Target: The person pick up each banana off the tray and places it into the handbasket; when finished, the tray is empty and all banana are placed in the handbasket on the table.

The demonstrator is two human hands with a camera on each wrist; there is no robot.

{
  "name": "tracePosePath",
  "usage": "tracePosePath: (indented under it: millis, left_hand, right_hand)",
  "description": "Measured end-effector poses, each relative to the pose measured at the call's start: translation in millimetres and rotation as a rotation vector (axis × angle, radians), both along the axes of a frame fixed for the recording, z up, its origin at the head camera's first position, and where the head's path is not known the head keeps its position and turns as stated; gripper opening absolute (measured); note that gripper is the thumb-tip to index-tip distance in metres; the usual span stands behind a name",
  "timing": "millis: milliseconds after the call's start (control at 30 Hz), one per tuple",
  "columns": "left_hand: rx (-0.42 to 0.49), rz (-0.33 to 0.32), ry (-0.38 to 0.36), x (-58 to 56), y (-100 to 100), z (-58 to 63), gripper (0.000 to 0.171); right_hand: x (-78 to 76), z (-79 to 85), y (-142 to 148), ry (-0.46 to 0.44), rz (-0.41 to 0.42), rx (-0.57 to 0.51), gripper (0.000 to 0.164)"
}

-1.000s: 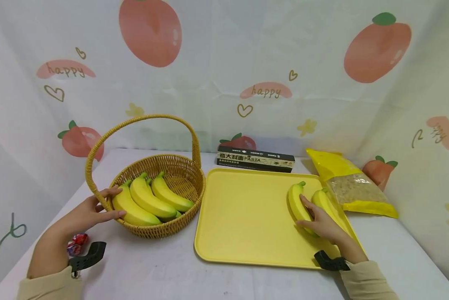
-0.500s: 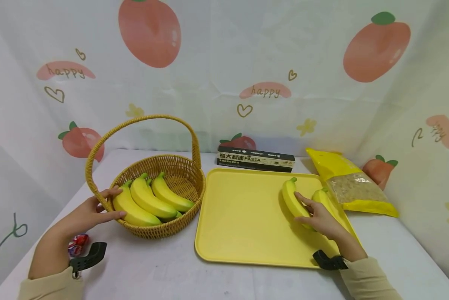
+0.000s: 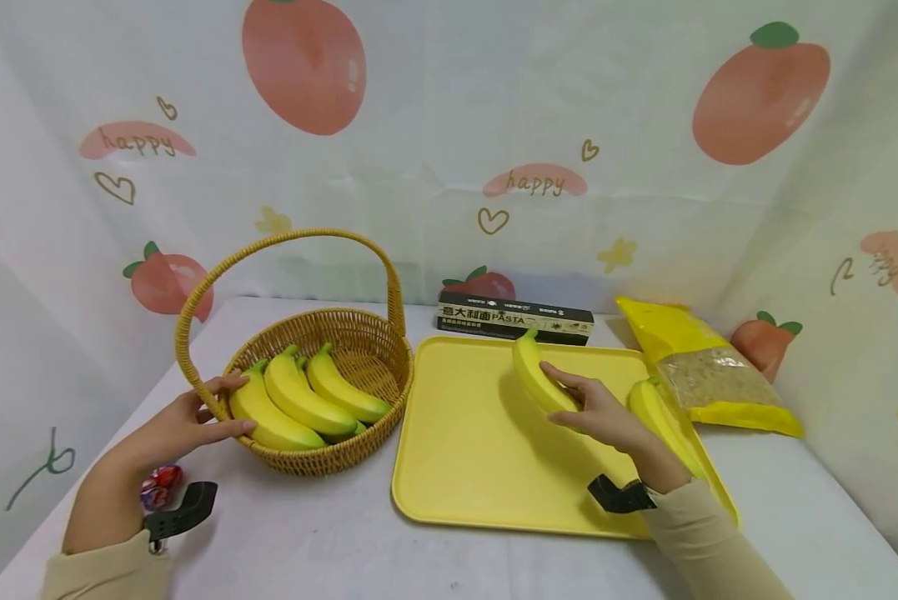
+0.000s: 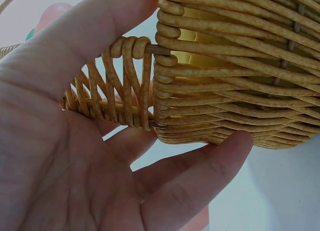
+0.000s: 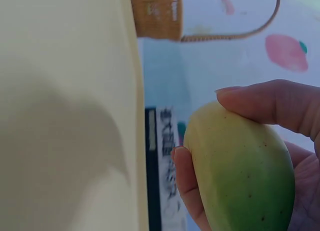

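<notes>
My right hand (image 3: 602,408) grips a banana (image 3: 533,375) between thumb and fingers, above the yellow tray (image 3: 464,467). In the right wrist view that banana's greenish end (image 5: 250,186) shows close up. Another banana (image 3: 662,425) lies along the tray's right side, partly behind my forearm. On the left, my left hand (image 3: 186,425) holds the rim of the wicker basket (image 3: 321,462) by the foot of its handle. The left wrist view shows the thumb over the rim and fingers against the outer weave (image 4: 220,101). Several bananas (image 3: 309,400) lie inside the basket.
A black pasta box (image 3: 514,319) stands behind the tray. At the right, a yellow bag with a clear window (image 3: 707,367) lies against the tray's edge. Small red wrapped items (image 3: 162,486) sit beside my left wrist. A printed cloth (image 3: 433,125) hangs at the back.
My right hand has lifted the banana off the tray and carried it left and toward the back. My left hand has stayed on the basket rim.
</notes>
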State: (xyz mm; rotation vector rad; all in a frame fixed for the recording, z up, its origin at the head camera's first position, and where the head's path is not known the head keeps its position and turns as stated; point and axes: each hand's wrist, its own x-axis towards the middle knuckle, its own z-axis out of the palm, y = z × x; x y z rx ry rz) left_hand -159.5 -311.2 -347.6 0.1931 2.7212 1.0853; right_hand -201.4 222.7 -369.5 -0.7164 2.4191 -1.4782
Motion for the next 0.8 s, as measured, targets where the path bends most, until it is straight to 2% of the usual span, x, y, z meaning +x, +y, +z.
tracePosePath:
  millis: [400,800]
  left_hand:
    - [0.008,-0.008,0.004,-0.5,0.6,-0.2,0.071]
    - [0.021,-0.013,0.002,0.0,-1.2,0.4,0.071]
  right_hand:
    - [-9.5,16.2,-43.3,0.04,0.083,0.04,0.068]
    - [-14.6,33.4,-80.8,0.113,0.215,0.069,0.071]
